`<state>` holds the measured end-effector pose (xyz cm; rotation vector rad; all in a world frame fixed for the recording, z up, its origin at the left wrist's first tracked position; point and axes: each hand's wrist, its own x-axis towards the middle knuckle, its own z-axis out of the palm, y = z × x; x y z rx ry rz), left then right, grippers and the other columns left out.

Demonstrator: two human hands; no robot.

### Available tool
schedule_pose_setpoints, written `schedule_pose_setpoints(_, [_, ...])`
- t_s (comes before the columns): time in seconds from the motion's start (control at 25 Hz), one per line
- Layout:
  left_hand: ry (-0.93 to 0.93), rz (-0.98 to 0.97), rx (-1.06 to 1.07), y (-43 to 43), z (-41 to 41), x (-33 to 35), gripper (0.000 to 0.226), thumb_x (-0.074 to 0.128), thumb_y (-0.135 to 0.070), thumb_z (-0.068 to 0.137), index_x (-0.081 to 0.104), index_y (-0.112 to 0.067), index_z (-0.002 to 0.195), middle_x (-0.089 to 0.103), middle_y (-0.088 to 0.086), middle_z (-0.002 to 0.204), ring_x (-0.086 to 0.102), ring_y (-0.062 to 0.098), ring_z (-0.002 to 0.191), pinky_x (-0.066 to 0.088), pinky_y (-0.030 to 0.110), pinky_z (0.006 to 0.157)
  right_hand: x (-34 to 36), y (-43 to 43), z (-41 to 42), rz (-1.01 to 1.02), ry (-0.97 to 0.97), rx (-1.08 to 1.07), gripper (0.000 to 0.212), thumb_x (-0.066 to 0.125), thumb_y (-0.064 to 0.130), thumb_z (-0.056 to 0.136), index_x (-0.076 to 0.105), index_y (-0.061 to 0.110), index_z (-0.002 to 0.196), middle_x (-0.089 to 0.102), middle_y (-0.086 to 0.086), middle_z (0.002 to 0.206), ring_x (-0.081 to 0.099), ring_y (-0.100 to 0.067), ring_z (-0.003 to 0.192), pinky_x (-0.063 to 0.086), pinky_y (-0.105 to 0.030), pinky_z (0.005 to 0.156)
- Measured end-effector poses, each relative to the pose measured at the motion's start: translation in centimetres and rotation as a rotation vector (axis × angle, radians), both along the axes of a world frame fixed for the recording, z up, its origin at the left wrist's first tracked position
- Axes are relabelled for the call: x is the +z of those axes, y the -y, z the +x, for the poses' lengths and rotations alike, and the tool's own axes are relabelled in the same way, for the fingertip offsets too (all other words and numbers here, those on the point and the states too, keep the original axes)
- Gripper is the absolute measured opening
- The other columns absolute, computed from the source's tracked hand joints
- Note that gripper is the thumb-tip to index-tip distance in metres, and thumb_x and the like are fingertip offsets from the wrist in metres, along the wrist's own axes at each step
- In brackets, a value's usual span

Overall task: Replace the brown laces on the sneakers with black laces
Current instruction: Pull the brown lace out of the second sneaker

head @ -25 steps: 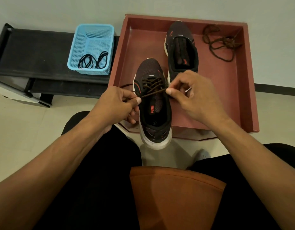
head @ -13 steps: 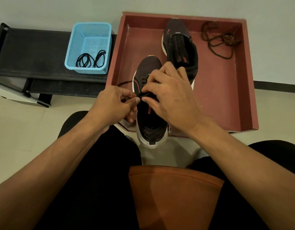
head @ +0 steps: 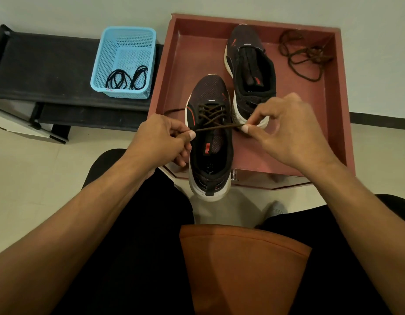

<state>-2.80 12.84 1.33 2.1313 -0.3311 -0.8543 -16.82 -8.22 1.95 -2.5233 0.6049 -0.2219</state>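
Note:
A dark sneaker (head: 209, 160) lies with its heel over the near edge of a red-brown tray (head: 338, 114); a brown lace (head: 216, 128) still crosses its eyelets. My left hand (head: 161, 139) pinches the lace at the shoe's left side. My right hand (head: 285, 130) pinches the same lace at the right, so a length runs taut across the shoe's opening. A second sneaker (head: 250, 69) without a lace lies farther back in the tray. A loose brown lace (head: 304, 55) is piled in the tray's far right corner. Black laces (head: 126, 78) lie in a blue basket (head: 125, 42).
The blue basket stands on a low black bench (head: 44, 71) left of the tray, against a pale wall. My legs in black and an orange-brown seat edge (head: 240, 262) fill the foreground. Light floor tiles (head: 37, 169) surround the tray.
My right hand has moved from over the shoe's tongue out to the right, drawing the brown lace taut across the opening. My left hand has kept its pinch in place.

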Motion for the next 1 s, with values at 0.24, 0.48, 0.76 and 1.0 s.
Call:
schedule_pose_setpoints(0.24, [0.042, 0.009, -0.024, 0.0, -0.1, 0.2, 0.015, 0.071, -0.018, 0.099, 0.075, -0.013, 0.085, 0.071, 0.002, 0.062, 0.066, 0.014, 0.048, 0.056, 0.025, 0.050, 0.5, -4.7, 2.6, -0.421, 0.070, 0.252, 0.038, 0.070, 0.056, 0.089, 0.078, 0.030, 0.115, 0.064, 0.008, 0.111, 0.049, -0.027, 0.113, 0.040, -0.045, 0.090])
schedule_pose_setpoints(0.48, [0.085, 0.058, -0.028, 0.0, -0.3, 0.6, 0.014, 0.072, -0.019, 0.098, 0.076, -0.013, 0.086, 0.074, 0.005, 0.066, 0.067, 0.013, 0.045, 0.052, 0.020, 0.045, -1.2, -5.8, 3.8, -0.415, 0.119, 0.321, 0.029, 0.060, 0.048, 0.100, 0.078, 0.027, 0.094, 0.064, 0.012, 0.090, 0.051, -0.023, 0.102, 0.035, -0.043, 0.087])
schedule_pose_setpoints(0.76, [0.071, 0.058, -0.008, 0.2, -0.5, 0.8, 0.021, 0.071, -0.019, 0.099, 0.073, -0.011, 0.080, 0.074, 0.007, 0.066, 0.066, 0.013, 0.043, 0.051, 0.019, 0.045, 1.5, -1.4, 1.6, -0.159, 0.140, 0.091, 0.014, 0.072, 0.044, 0.094, 0.077, 0.030, 0.096, 0.061, 0.012, 0.088, 0.052, -0.011, 0.090, 0.041, -0.023, 0.078])
schedule_pose_setpoints(1.0, [0.374, 0.212, -0.228, 0.3, -1.2, 1.0, 0.034, 0.069, -0.037, 0.086, 0.064, -0.011, 0.063, 0.066, 0.004, 0.056, 0.057, 0.012, 0.046, 0.042, 0.014, 0.047, -0.2, -0.3, 1.1, -0.081, -0.043, -0.019, 0.022, 0.075, 0.048, 0.092, 0.067, 0.033, 0.106, 0.067, 0.016, 0.072, 0.063, -0.002, 0.069, 0.056, -0.030, 0.069])
